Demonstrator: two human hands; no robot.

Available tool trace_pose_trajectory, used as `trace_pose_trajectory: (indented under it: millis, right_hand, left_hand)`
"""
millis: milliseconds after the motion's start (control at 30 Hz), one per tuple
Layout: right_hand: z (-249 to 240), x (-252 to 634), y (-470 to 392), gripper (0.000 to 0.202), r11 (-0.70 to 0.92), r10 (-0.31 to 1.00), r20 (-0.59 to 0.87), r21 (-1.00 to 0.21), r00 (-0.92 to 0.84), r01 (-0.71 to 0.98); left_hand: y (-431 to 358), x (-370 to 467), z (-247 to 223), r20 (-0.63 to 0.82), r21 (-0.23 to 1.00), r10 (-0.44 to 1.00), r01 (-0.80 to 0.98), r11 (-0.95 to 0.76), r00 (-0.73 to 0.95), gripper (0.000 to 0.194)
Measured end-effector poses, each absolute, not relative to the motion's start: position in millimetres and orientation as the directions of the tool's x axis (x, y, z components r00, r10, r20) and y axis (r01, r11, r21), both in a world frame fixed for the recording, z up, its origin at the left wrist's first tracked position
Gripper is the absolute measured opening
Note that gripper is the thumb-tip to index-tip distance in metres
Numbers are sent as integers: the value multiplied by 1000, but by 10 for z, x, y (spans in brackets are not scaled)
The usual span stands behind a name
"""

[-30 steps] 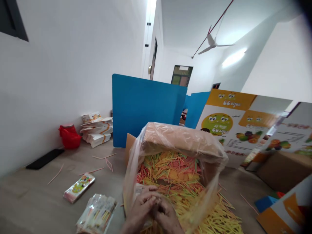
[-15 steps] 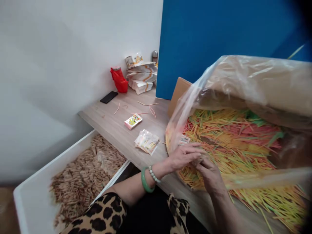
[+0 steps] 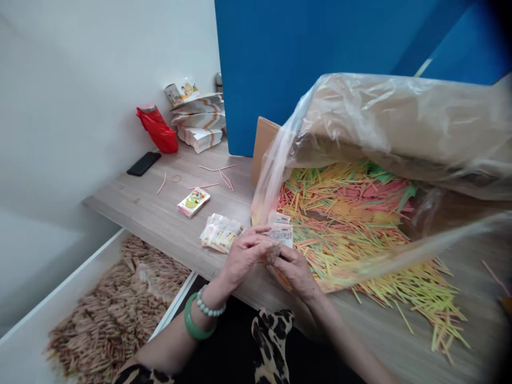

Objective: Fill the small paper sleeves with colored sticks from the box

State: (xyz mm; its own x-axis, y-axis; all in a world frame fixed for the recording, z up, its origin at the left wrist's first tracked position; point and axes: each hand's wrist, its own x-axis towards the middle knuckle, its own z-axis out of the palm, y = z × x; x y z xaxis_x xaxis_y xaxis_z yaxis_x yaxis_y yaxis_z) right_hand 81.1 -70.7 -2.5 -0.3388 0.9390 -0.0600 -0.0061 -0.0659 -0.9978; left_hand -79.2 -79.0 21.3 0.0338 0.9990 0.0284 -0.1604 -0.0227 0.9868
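Note:
My left hand [image 3: 245,255], with a green bangle [image 3: 193,322] and a beaded bracelet [image 3: 208,305] at its wrist, meets my right hand [image 3: 295,271] at the table's front edge. The fingers of both are closed together around something small that I cannot make out. Just beyond the fingertips lie small printed packets [image 3: 283,233], against the plastic liner. To the left of my left hand rests a fanned pile of clear sachets [image 3: 221,231]. On the right, thin yellow, green and pink sticks [image 3: 352,240] fill the lined box and spill over the table.
A stack of printed cards [image 3: 194,202] sits farther back, near loose sticks [image 3: 226,180] and a black phone [image 3: 144,164]. Behind are a red bag [image 3: 158,130] and stacked white paper [image 3: 200,125]. A white bin [image 3: 102,262] with brownish pieces stands lower left. A blue panel [image 3: 320,42] rises behind.
The view has swung to the right. My hands have come away from over the sticks, back beside the clear sachets, and their fingertips have come together.

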Motion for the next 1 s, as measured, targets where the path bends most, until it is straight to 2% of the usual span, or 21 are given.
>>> trace_pose_trajectory:
  millis: [133,200,267,333,400,500,633,767,900,1000]
  right_hand:
    - [-98,817,-754,26,-131,937,-111,-991,-331,-37]
    - [-98,794,-811,28,-158,936,-135,-986,-325,-45]
    - [-124,750,-856,33,-114,934,-108,-993,-342,2]
    - [-209,728,-829,41,-117,940,-86,-990,-331,-75]
    - [-296,756,-740,52,-162,942,-95,-969,-321,-186]
    - [-315,835,-651,59,-153,922,-92,-979,-376,-136]
    - [-258,851,-693,54,-149,892,-85,-982,-444,-111]
    - [-221,753,-751,54,-124,929,-68,-983,-364,-132]
    - [-95,708,-757,51,-116,921,-66,-987,-384,-108]
    - [20,721,-757,52,-92,911,-55,-993,-409,-73]
  left_hand:
    - [-877,-806,246,17,993,990,-120,0,142,25]
    - [-900,-795,261,-50,982,973,-169,89,224,29]
    - [-896,-779,248,-166,958,943,-180,224,290,34]
    - [-842,-752,201,-257,938,936,-170,302,241,40]
    - [-763,-721,156,-219,956,968,-170,238,123,29]
    - [-707,-705,141,-128,977,989,-161,138,72,15]
    - [-759,-711,138,-94,966,994,-237,106,60,26]
    - [-846,-678,136,-150,902,984,-395,177,98,44]
    - [-911,-662,163,-220,779,956,-555,291,192,48]
    - [-927,-672,162,-185,780,961,-564,270,205,47]
